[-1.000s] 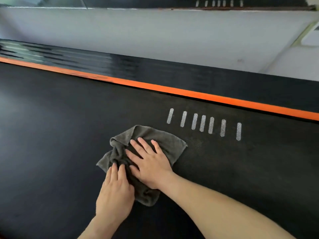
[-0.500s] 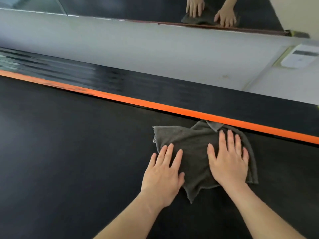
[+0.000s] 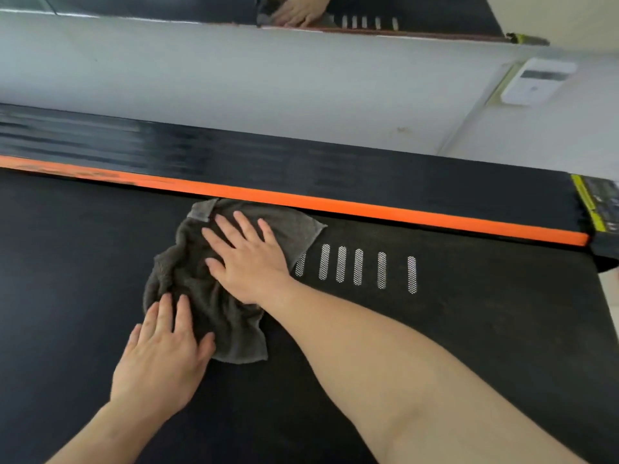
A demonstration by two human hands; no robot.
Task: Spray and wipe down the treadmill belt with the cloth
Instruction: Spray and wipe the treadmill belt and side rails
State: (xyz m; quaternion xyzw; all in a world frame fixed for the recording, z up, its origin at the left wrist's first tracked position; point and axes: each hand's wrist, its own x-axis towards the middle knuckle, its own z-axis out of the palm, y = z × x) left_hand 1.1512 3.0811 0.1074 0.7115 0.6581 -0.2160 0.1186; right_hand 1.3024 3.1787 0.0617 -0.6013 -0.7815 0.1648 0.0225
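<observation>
A crumpled dark grey cloth point(image 3: 201, 296) lies on the black treadmill belt point(image 3: 67, 296), its far edge touching the orange stripe. My right hand point(image 3: 249, 259) presses flat on the cloth's upper part, fingers spread and pointing up-left. My left hand point(image 3: 164, 356) rests flat on the cloth's near left corner, fingers straight. Several white dashed marks point(image 3: 358, 271) on the belt sit just right of the cloth; the cloth covers the leftmost one partly. No spray bottle is in view.
An orange stripe point(image 3: 402, 212) and a black side rail point(image 3: 368, 172) border the belt's far side. Beyond is a grey-white floor point(image 3: 234, 82), a white device point(image 3: 532, 82) and a mirror point(image 3: 418, 8) reflecting a hand. The rail's end cap with a yellow label point(image 3: 596, 202) is at right.
Both hands and the cloth slid left along the belt by the orange stripe, uncovering the white marks. The cloth bunched up, and my right hand turned to point up-left.
</observation>
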